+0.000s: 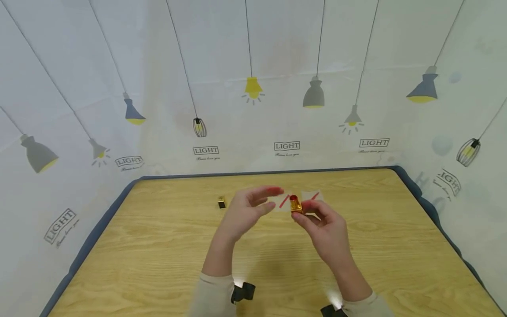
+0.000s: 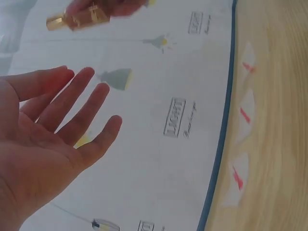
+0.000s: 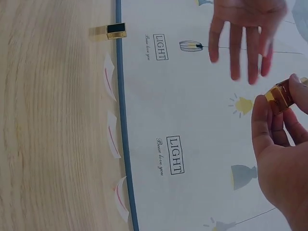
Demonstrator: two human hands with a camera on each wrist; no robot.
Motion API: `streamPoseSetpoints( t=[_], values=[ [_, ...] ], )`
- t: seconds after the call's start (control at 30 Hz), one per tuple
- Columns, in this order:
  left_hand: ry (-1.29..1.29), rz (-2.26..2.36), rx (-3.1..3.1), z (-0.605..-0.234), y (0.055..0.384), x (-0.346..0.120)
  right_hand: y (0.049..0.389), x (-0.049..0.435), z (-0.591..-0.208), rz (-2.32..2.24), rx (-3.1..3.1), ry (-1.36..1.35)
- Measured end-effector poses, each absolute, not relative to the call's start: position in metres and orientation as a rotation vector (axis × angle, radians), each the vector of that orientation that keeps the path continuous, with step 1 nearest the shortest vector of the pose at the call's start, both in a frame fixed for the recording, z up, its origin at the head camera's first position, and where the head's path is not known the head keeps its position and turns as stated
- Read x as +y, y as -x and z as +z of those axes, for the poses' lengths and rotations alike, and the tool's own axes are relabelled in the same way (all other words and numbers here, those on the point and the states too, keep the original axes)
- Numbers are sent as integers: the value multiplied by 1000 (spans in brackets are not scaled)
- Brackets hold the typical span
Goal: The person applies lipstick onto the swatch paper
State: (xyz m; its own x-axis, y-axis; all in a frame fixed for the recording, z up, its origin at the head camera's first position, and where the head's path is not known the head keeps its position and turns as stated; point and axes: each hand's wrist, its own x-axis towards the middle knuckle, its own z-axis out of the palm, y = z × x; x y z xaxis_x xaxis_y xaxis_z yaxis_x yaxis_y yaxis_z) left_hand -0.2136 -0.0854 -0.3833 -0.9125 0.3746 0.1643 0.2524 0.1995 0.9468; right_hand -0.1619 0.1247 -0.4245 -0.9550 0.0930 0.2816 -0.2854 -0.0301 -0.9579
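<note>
My right hand [image 1: 326, 231] pinches an uncapped gold lipstick [image 1: 295, 206] between thumb and fingers; its dark red tip points up in the head view. In the right wrist view, the same lipstick [image 3: 281, 97] shows gold, square-sided parts. To its left, my left hand [image 1: 244, 210] is raised over the table with fingers loosely extended and nothing held. Red colour marks a finger of that hand, seen also in the left wrist view. A small gold cap [image 1: 222, 202] with a black end rests on the table, left of the left hand.
White paper pieces lie near the table's back edge, each with a red stroke; one paper [image 2: 245, 118] shows between two others in the left wrist view. The wooden table [image 1: 158, 246] has blue edging [image 1: 257, 173] along a wall printed with lamps.
</note>
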Motion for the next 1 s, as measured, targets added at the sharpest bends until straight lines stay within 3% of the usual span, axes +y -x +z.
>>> streamPoseSetpoints(
  t=[0.2,0.37,0.6,1.0],
  values=[
    [-166,1859,2776,-406,256,-137,167,132,-426,2090,-2059,-108],
    [118,1574,2919,-433,287,-173,172,135,-430,2102,-2082,-81],
    [184,1227,2873,-459,306,-181,177,136,-435,2146,-2095,-11],
    [216,1216,2910,-474,308,-184,178,135,-438,2134,-2161,22]
  ],
)
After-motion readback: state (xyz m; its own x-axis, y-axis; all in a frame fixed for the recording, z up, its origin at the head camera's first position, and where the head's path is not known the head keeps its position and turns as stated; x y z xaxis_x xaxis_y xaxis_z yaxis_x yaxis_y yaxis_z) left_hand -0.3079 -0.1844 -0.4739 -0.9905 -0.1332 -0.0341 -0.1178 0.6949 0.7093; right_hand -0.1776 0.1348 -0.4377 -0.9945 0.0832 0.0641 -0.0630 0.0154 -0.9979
